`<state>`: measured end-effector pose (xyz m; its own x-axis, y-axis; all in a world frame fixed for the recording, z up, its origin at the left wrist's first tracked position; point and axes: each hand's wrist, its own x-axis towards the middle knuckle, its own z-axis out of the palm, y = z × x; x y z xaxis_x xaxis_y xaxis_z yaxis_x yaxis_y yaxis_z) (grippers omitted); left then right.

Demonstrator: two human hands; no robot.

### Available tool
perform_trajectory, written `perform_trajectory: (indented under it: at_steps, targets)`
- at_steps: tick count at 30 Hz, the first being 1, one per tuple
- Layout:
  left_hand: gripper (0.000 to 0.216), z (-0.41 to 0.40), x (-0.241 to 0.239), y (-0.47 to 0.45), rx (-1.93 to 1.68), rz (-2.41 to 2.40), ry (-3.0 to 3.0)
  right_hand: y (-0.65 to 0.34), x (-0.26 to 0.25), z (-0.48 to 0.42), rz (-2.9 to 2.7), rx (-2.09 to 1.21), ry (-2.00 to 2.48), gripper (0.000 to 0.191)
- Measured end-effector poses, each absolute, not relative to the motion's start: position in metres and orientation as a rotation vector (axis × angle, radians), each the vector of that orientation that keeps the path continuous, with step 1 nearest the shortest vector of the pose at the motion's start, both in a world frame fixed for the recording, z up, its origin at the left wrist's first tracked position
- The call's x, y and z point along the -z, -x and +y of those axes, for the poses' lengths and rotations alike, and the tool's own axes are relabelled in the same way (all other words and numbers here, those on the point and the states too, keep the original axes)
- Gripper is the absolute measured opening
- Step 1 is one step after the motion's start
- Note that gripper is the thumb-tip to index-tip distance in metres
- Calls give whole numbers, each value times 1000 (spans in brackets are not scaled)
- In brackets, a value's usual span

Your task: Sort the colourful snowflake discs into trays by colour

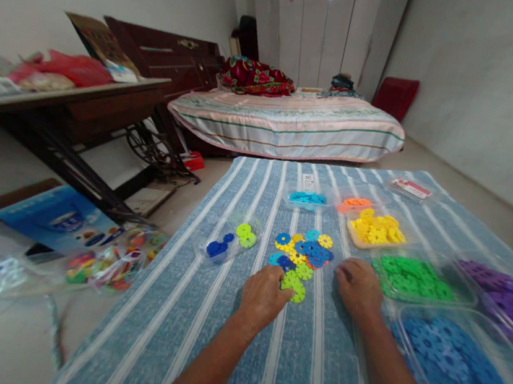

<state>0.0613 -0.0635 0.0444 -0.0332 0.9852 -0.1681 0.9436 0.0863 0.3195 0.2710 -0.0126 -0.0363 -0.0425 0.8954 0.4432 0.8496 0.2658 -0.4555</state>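
Observation:
My left hand (265, 296) is closed, thumb and fingers at the edge of a lime-green notched plastic disc (294, 288) on the near side of a mixed pile. Blue discs (314, 253), yellow discs (324, 241), light-blue discs (313, 235) and a few orange ones overlap in that pile. Right of it, my right hand (359, 290) rests low over the cloth with curled fingers; whether anything is in them is hidden. Left of the pile, a clear shallow tray (232, 254) holds dark-blue discs (217, 247) and lime-green discs (245, 234).
Clear tubs on the striped cloth (211, 336) hold green discs (414, 277), blue discs (451, 356), purple discs (501, 293), yellow discs (378, 227), orange discs (355, 203) and light-blue discs (307, 198). A labelled clear lid (410, 187) lies far right. Beyond stands a bed (288, 124).

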Motion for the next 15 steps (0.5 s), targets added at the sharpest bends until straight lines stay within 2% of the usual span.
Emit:
perform_trajectory:
  at_steps: [7, 15]
  targets:
    - [34, -61, -42, -62, -202, 2002, -1857, -271, 36, -12, -1871, -94, 1573, 21]
    - [17, -64, -39, -67, -400, 1932, -1783, -272, 37, -12, -1883, -98, 1574, 22]
